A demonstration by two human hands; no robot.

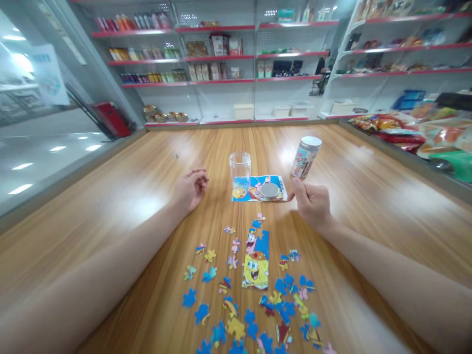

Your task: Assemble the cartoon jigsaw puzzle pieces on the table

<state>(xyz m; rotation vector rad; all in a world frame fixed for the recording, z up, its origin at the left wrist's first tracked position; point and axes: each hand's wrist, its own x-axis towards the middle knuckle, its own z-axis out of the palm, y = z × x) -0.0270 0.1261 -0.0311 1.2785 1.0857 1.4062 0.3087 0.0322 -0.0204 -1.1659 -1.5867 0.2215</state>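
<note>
My left hand [191,188] rests on the wooden table [129,206] with its fingers curled loosely inward, nothing visible in it. My right hand [311,202] is closed in a loose fist with the thumb up, pinching the right edge of a printed picture card [245,189]. A round metal lid [270,191] lies on that card. A clear plastic cup [239,166] stands at the card's far left corner. Closer to me, a partly joined cartoon puzzle strip [256,263] lies among several loose blue and yellow pieces [221,305].
A printed can with a white lid [306,156] stands right of the card. Packaged snacks [413,130] line the right table edge. Store shelves with red trim [221,59] fill the background. A glass wall runs along the left.
</note>
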